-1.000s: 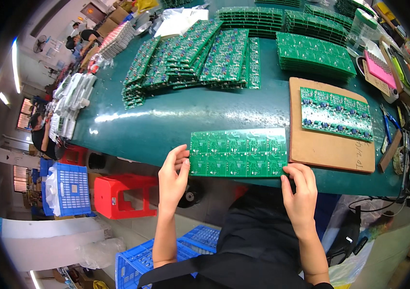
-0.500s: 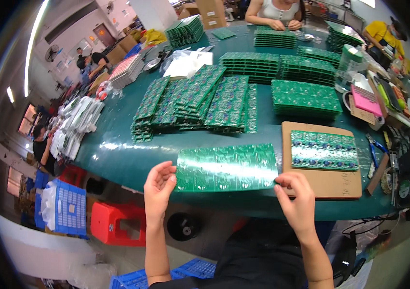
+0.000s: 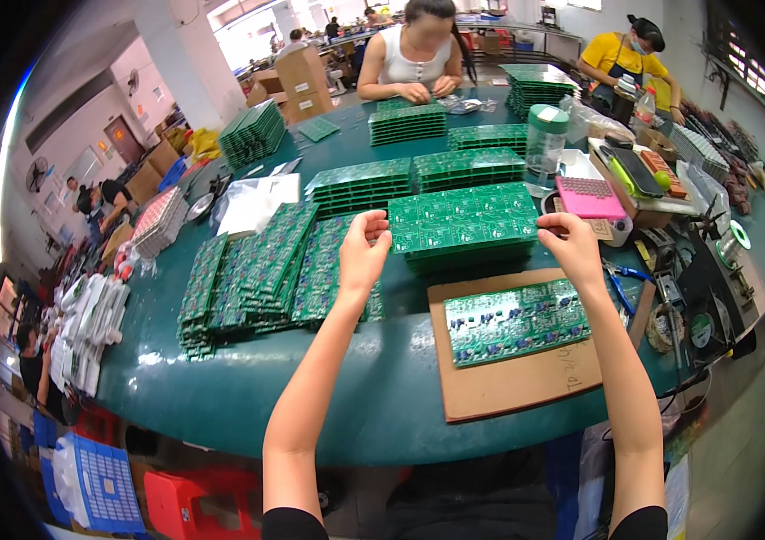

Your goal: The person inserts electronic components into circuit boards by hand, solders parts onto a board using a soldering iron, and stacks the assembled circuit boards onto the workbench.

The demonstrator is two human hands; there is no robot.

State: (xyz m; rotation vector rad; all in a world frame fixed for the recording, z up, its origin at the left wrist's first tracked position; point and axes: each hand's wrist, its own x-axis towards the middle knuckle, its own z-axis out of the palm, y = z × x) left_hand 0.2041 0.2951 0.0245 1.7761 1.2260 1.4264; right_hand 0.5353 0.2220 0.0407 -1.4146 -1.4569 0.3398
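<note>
My left hand (image 3: 364,255) grips the left edge of a green circuit board (image 3: 463,219), thumb and fingers closed on it. On the board's right edge, my right hand (image 3: 573,250) pinches near the corner. The board is level over a stack of similar green boards (image 3: 472,259); whether it touches the stack I cannot tell. Nearer to me, a populated circuit board (image 3: 517,326) with dark blue parts lies on a cardboard sheet (image 3: 526,394). Left of my left arm, several populated boards (image 3: 252,274) lie in overlapping, slanted piles.
More board stacks (image 3: 360,184) stand behind. A clear jar with a green lid (image 3: 544,148), a pink pad (image 3: 591,196) and blue-handled pliers (image 3: 618,286) are at right. Across the table a person in white (image 3: 407,63) handles boards; another in yellow (image 3: 621,63) works farther right.
Both hands have carried the green board forward and to the right, from the table's near side to over the board stack. The view has shifted too.
</note>
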